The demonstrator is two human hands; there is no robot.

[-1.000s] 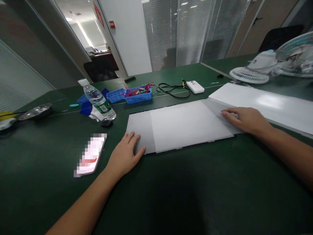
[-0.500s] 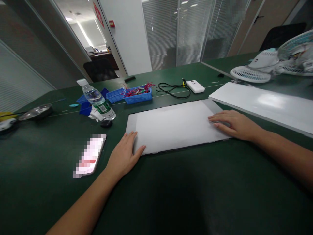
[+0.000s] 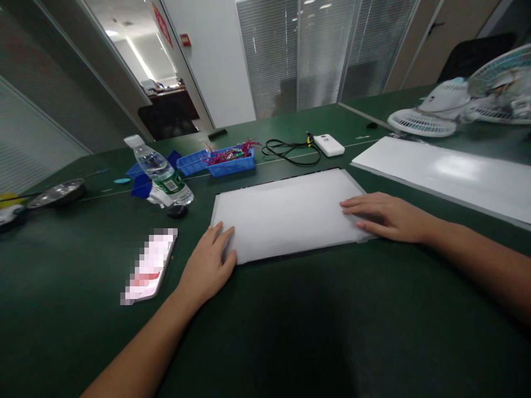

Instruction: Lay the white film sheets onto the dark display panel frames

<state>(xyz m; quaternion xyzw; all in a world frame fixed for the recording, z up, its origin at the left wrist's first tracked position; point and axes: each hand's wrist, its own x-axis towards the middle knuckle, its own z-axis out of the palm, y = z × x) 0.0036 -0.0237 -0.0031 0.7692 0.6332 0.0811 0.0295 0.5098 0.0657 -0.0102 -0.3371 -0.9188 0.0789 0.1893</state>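
Observation:
A white translucent sheet point(image 3: 286, 213) lies flat on a thin dark-edged panel on the green table point(image 3: 290, 320). My left hand point(image 3: 206, 266) rests open with its fingers flat on the sheet's near left corner. My right hand point(image 3: 388, 216) lies open, palm down, on the sheet's right edge. Neither hand holds anything.
A phone point(image 3: 149, 266) lies left of my left hand. Behind it are a tipped water bottle point(image 3: 160, 172), blue trays point(image 3: 226, 160) with red wires, a black cable point(image 3: 290, 149) and a white box point(image 3: 328, 145). A large white board point(image 3: 448, 174) and fans point(image 3: 456, 102) sit at the right.
My right hand has slid the upper sheet leftward until it covers the panel beneath. My left hand stayed at the near left corner.

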